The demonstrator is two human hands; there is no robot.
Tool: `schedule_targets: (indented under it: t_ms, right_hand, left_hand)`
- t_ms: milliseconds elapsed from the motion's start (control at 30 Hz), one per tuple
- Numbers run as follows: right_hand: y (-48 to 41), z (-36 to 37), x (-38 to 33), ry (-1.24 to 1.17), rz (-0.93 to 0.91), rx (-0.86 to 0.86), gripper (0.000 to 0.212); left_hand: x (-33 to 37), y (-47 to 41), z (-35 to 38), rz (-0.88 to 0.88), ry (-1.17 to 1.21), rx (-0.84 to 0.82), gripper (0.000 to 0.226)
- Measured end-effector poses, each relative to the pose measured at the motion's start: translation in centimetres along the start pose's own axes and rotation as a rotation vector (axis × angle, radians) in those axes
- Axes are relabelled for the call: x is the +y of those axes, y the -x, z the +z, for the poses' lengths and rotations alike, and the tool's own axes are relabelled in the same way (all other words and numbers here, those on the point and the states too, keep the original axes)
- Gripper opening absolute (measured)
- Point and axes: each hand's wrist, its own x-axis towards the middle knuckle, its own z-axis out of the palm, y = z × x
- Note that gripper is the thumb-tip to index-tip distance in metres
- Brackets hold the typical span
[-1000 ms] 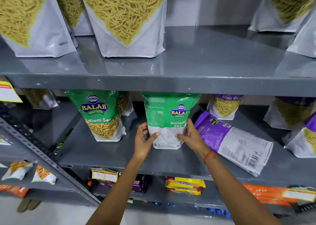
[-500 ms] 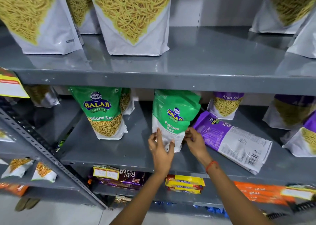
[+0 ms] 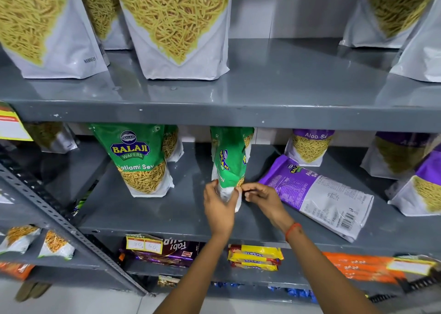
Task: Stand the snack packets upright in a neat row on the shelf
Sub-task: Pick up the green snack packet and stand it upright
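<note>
A green Ratlami Sev packet [image 3: 230,163] stands on the middle grey shelf [image 3: 167,213], turned edge-on to me. My left hand [image 3: 218,205] grips its white bottom from the left. My right hand [image 3: 260,195] pinches the packet's lower right edge. Another green packet [image 3: 137,158] stands upright to the left, facing front. A purple Aloo Sev packet [image 3: 317,193] lies flat on its face just right of my right hand. More purple packets [image 3: 310,146] stand behind and at the far right.
The shelf above [image 3: 274,108] overhangs the packet tops and carries large white sev pouches [image 3: 176,25]. A lower shelf holds biscuit packs [image 3: 255,257]. A second rack with a slanted perforated post [image 3: 47,201] stands at the left.
The green packet has been rotated from showing its back to edge-on. My left hand slid right onto its bottom; my right hand shifted to its lower edge.
</note>
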Motion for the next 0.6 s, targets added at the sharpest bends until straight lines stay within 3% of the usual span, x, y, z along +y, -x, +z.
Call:
schedule_targets:
  t_ms: [133, 233, 333, 467, 533, 600]
  right_hand:
    - [-2.3, -0.8, -1.1, 0.066, -0.008, 0.112, 0.048]
    - [-3.6, -1.0, -1.5, 0.067, 0.047, 0.001, 0.072]
    - [-4.2, -1.1, -1.6, 0.119, 0.093, -0.14, 0.081]
    - [-4.4, -1.3, -1.5, 0.164, 0.104, -0.155, 0.081]
    - [-4.2, -1.3, -1.6, 0.192, 0.08, -0.132, 0.076]
    - [-4.0, -1.3, -1.6, 0.26, 0.047, -0.112, 0.071]
  left_hand:
    - [-1.1, -2.9, -2.6, -0.029, 0.055, -0.251, 0.036]
    - [-1.0, -5.9, -4.2, -0.123, 0.173, -0.52, 0.029]
    - [-1.1, -8.5, -5.2, -0.197, 0.136, -0.697, 0.031]
    - [-1.7, -8.6, -4.9, -0.341, 0.131, -0.534, 0.031]
    - [-2.4, -7.0, -4.2, -0.309, 0.191, -0.342, 0.033]
    - [-3.2, -5.2, -3.5, -0.257, 0.24, -0.255, 0.026]
